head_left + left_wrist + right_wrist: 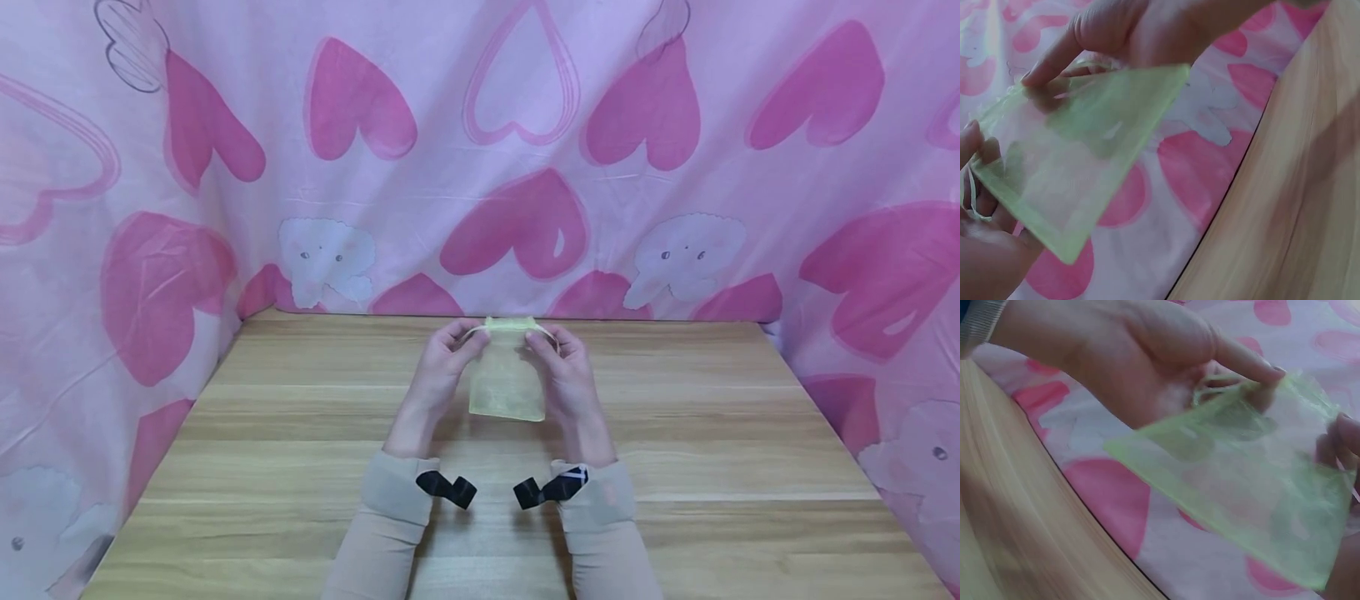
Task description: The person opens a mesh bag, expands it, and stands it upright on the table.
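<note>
Yellow pouch (507,385) between both hands (441,367) (572,372)

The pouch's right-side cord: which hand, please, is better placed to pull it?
Probably the right hand: that cord runs to it, while the left hand pinches the opposite edge of the pouch.

We see a pale wood-grain bench (712,450), its streaks running from side to side. Round its back and both sides we have pink fabric curtains (420,204), softly creased and printed with solid deep-pink hearts (360,100), outlined hearts (522,75) and white cartoon figures (326,258). In the left wrist view, we notice a soft-edged shadow (1334,140) across the wood.
</note>
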The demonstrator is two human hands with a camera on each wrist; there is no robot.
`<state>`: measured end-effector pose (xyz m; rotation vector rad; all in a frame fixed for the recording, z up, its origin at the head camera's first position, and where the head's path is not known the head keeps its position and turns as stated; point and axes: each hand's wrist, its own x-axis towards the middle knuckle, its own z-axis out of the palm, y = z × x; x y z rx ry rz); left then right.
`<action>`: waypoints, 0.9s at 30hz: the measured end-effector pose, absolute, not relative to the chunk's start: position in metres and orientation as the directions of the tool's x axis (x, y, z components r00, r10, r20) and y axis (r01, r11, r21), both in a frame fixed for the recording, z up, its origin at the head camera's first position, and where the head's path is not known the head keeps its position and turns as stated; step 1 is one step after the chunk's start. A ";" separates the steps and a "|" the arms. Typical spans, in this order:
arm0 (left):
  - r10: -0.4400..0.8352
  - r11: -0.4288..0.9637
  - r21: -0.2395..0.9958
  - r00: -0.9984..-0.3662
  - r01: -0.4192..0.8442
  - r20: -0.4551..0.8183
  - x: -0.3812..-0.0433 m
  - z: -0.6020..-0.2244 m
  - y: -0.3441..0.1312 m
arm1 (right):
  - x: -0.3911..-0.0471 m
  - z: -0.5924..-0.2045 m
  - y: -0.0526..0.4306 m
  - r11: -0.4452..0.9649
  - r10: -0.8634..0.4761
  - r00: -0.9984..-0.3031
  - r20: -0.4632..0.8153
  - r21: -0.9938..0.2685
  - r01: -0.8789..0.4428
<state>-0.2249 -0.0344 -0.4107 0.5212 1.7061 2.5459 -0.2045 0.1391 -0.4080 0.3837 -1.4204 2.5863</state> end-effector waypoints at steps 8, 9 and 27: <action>0.264 -0.171 0.964 -0.933 0.206 0.246 -0.225 -0.406 -0.045 | -0.203 -0.408 0.147 -0.398 -0.037 -0.950 0.309 -0.877 -0.270; 0.265 -0.146 0.967 -0.933 0.211 0.243 -0.225 -0.405 -0.046 | -0.203 -0.408 0.148 -0.383 -0.045 -0.949 0.312 -0.883 -0.272; 0.272 0.005 0.969 -0.933 0.246 0.236 -0.224 -0.404 -0.045 | -0.203 -0.407 0.154 -0.214 -0.093 -0.955 0.282 -0.942 -0.258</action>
